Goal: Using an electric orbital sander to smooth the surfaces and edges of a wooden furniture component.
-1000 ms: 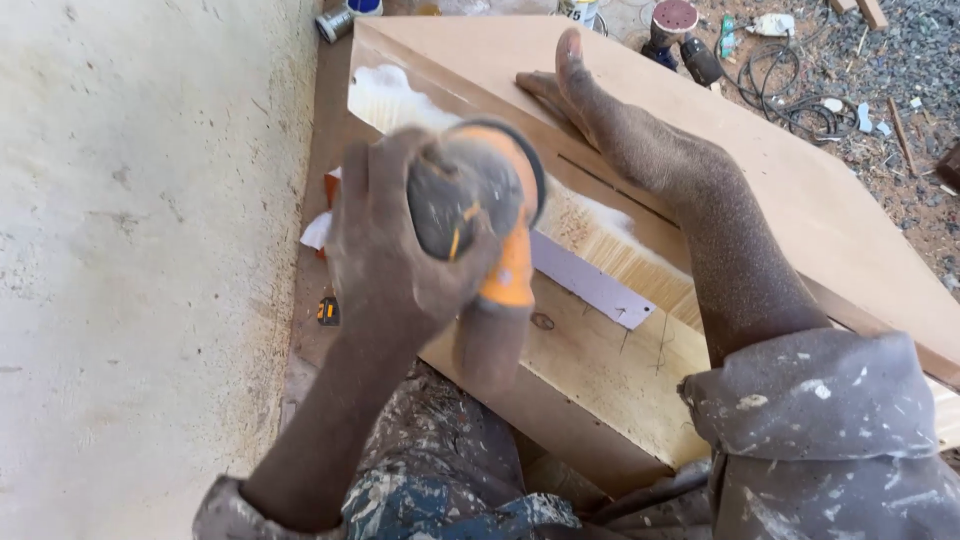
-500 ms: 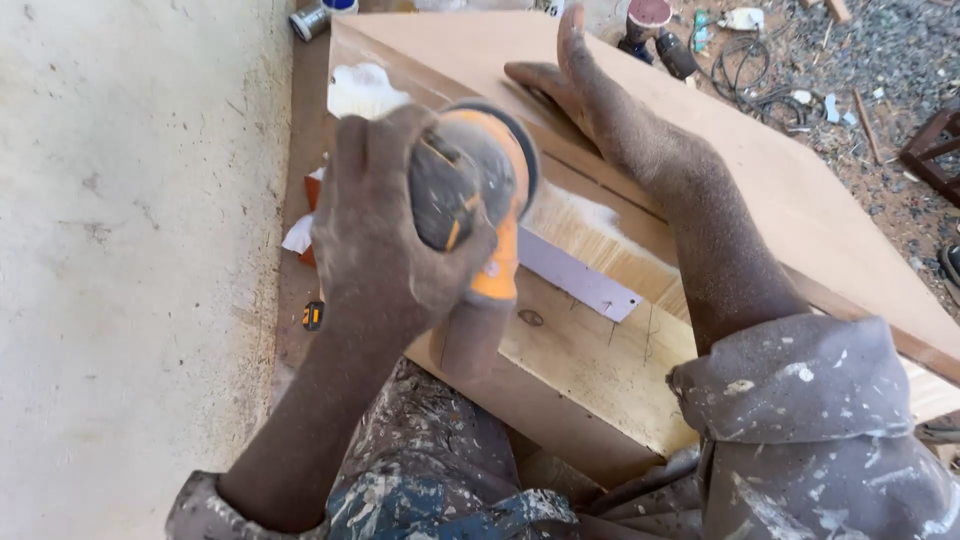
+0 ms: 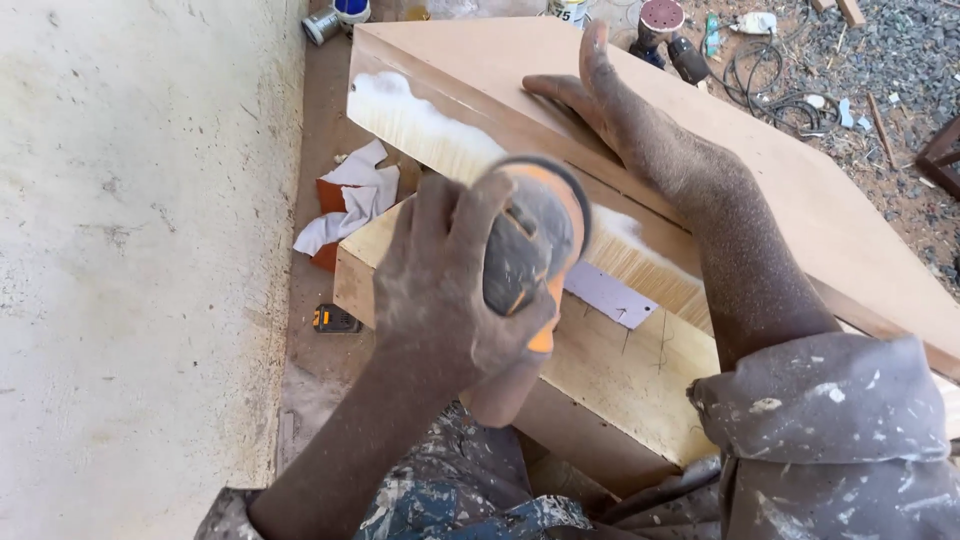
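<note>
Seen from the head camera, the ground is bare concrete (image 3: 140, 250) on the left, pale and stained, giving way to dirt and gravel (image 3: 900, 60) at the upper right. One large brown board (image 3: 760, 150) lies tilted across the scene, with one pale wooden box (image 3: 620, 370) against its near edge, streaked with white dust. The left hand (image 3: 450, 290) has its fingers clenched around one orange sander (image 3: 535, 240), held over the box's top edge. The right hand (image 3: 610, 100) lies flat and released on the board, palm down. A second sander (image 3: 670, 30) rests on the ground beyond the board, beside one tangle of black cable (image 3: 770, 85). One crumpled white rag (image 3: 355, 195) and one small yellow-and-black tool (image 3: 335, 320) lie on the floor to the left of the box.
</note>
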